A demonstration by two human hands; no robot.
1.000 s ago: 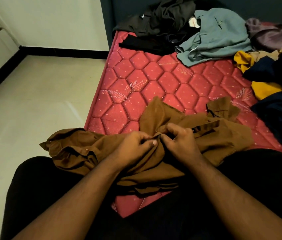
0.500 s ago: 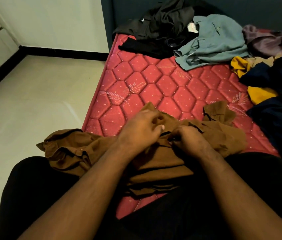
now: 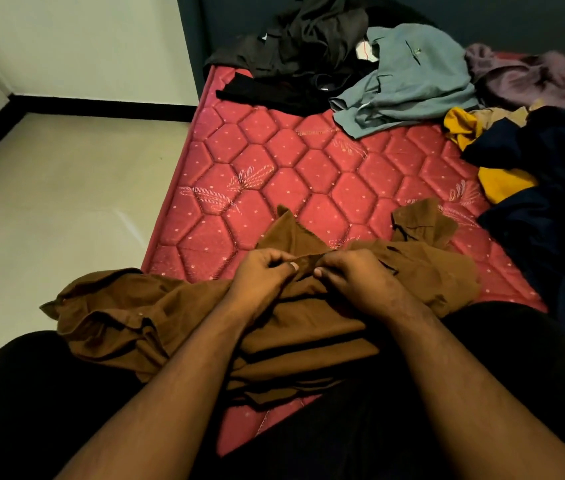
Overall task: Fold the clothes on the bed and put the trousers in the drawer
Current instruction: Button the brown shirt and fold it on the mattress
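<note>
Your left hand (image 3: pixel 267 271) and right hand (image 3: pixel 353 275) have closed together, both now pinching one edge of the brown garment (image 3: pixel 308 334) across your lap and the mattress (image 3: pixel 274 161); folding barely begun.

**Red quilted mattress, clothes strewn across it**

I see a red hexagon-quilted mattress (image 3: pixel 274 174). A brown garment (image 3: pixel 308 327) lies crumpled at its near edge. At the far end lie black clothes (image 3: pixel 294 46), a grey-blue shirt (image 3: pixel 409 81) and a mauve garment (image 3: pixel 523 77); yellow cloth (image 3: pixel 502 183) and navy clothes (image 3: pixel 558 209) on the right.
</note>
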